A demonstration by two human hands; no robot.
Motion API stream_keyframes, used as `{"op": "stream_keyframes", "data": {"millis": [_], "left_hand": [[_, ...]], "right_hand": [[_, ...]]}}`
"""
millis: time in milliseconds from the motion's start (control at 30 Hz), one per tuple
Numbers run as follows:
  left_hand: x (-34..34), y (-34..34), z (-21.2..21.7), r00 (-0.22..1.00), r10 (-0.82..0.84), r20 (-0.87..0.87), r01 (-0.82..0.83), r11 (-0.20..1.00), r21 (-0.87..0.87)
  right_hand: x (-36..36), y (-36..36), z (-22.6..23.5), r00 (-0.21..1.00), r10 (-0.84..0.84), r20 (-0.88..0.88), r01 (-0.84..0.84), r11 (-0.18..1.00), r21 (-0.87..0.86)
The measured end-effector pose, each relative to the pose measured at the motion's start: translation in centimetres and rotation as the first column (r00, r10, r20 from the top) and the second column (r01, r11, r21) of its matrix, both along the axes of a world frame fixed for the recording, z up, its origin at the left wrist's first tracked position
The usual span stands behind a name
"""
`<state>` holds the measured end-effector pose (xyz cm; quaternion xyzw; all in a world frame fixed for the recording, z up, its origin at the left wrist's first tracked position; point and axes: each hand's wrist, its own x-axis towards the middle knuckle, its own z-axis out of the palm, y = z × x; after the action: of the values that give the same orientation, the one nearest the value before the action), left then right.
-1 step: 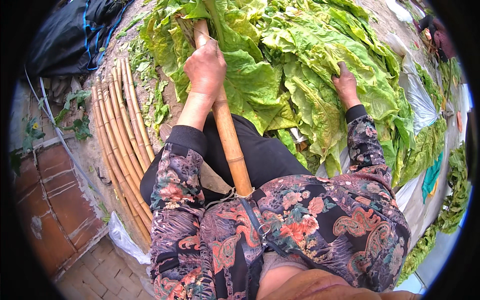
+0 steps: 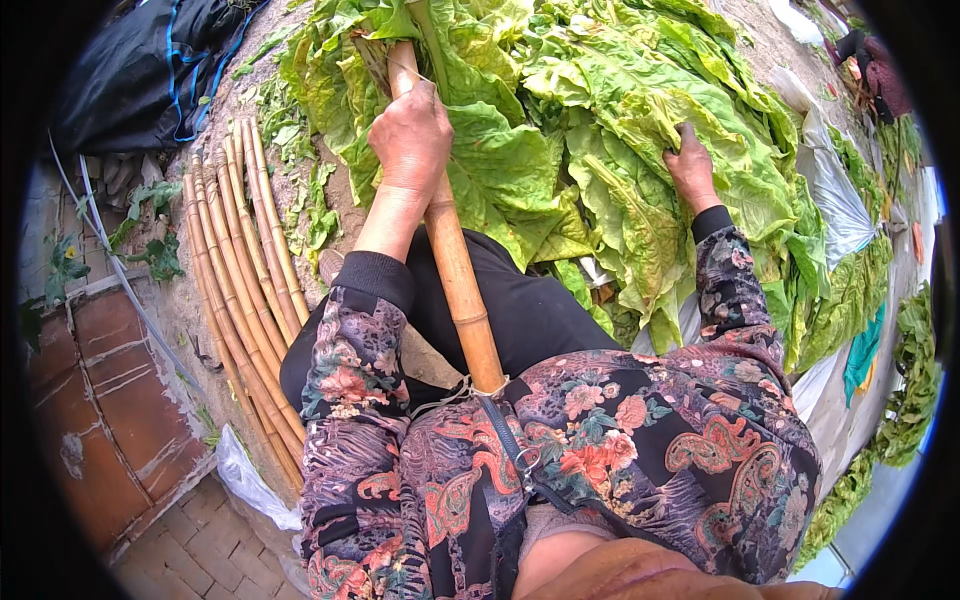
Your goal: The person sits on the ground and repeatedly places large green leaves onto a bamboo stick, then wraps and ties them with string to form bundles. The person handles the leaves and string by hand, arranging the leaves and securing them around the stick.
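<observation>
My left hand [image 2: 412,138] is wrapped round a bamboo pole [image 2: 457,275] near its upper end. The pole slopes down between my legs, its lower end against my jacket, where a pale string [image 2: 452,394] is tied round it. Big yellow-green leaves [image 2: 500,170], which look like tobacco, hang about the pole's far end, and a thin string runs there beside my left hand. To the right, my right hand [image 2: 690,168] is closed on a tobacco leaf [image 2: 650,130] on top of a broad heap; its fingertips are partly hidden by the leaf.
Several bamboo poles [image 2: 245,250] lie side by side on the ground at my left. Beyond them is a black sheet [image 2: 120,75] with blue edging. A rusty metal panel [image 2: 115,390] and white plastic [image 2: 250,480] lie lower left. Pale plastic sheeting [image 2: 835,195] borders the heap at right.
</observation>
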<state>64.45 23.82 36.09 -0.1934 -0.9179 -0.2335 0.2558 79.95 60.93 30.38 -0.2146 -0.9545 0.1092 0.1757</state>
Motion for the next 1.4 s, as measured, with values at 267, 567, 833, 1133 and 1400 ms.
{"op": "stream_keyframes", "data": {"millis": [267, 567, 833, 1133, 1400], "left_hand": [[0.8, -0.2, 3.0, 0.902, -0.204, 0.379, 0.176, 0.978, 0.108], [1.2, -2.2, 2.1, 0.63, -0.71, 0.315, 0.266, 0.578, 0.771], [-0.8, 2.2, 10.5, 0.895, -0.446, -0.019, 0.444, 0.886, 0.133], [-13.7, -7.2, -3.4, 0.837, -0.062, 0.544, 0.11, 0.992, -0.056], [-7.8, -9.1, -8.2, 0.654, -0.432, 0.621, -0.082, 0.776, 0.626]], "right_hand": [[-7.2, -14.7, 6.1, 0.877, 0.378, -0.298, -0.471, 0.8, -0.371], [-7.1, -19.3, 7.6, 0.733, 0.652, -0.196, -0.252, -0.007, -0.968], [-19.3, -20.1, 10.2, 0.671, 0.704, -0.232, -0.709, 0.701, 0.08], [-23.2, -22.5, 2.5, 0.678, 0.277, -0.681, -0.725, 0.099, -0.682], [-17.5, -25.5, -8.2, 0.853, 0.299, -0.428, -0.484, 0.759, -0.435]]}}
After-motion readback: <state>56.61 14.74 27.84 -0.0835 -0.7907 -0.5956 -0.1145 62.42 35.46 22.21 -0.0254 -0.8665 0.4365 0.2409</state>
